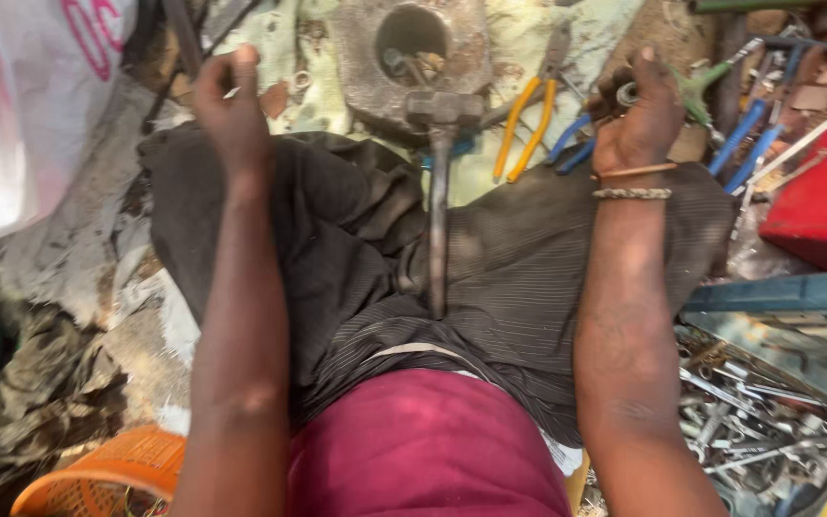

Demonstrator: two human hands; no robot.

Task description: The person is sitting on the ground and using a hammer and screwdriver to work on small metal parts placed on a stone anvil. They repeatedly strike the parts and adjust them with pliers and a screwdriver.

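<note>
Head view, left hand: the left hand (230, 105) is stretched out past the knee with its back to the camera, fingers curled around a thin dark rod (184, 38) that runs up and out of frame; the grip looks closed, though the fingertips are hidden.
Head view, right hand: the right hand (638, 120) is curled shut on a small round metal piece (628, 93), seen between thumb and fingers; I cannot tell what kind of part it is.
Right wrist: two bracelets (632, 182) sit just below the hand.
Hammer: a hammer (440, 172) lies between the two arms, its handle resting along the dark trousers (356, 249) and its head touching the front edge of the metal block.
Metal block: a heavy grey metal block (361, 67) with a round hole stands on the ground ahead of the knees; small bits lie inside the hole.
Pliers: yellow-handled pliers (526, 124) lie just right of the hammer head, and blue-handled pliers (571, 139) lie beside them, near the right hand.
Far right: more blue-handled tools (748, 129) lie by a red box (815, 191).
Lower right: a heap of spanners and loose metal tools (758, 421) fills a tray.
Left side: a white plastic bag (31, 105) hangs at the upper left; an orange basket (98, 474) shows at the bottom edge.
Clothing: a maroon shirt (423, 445) fills the lower middle.
</note>
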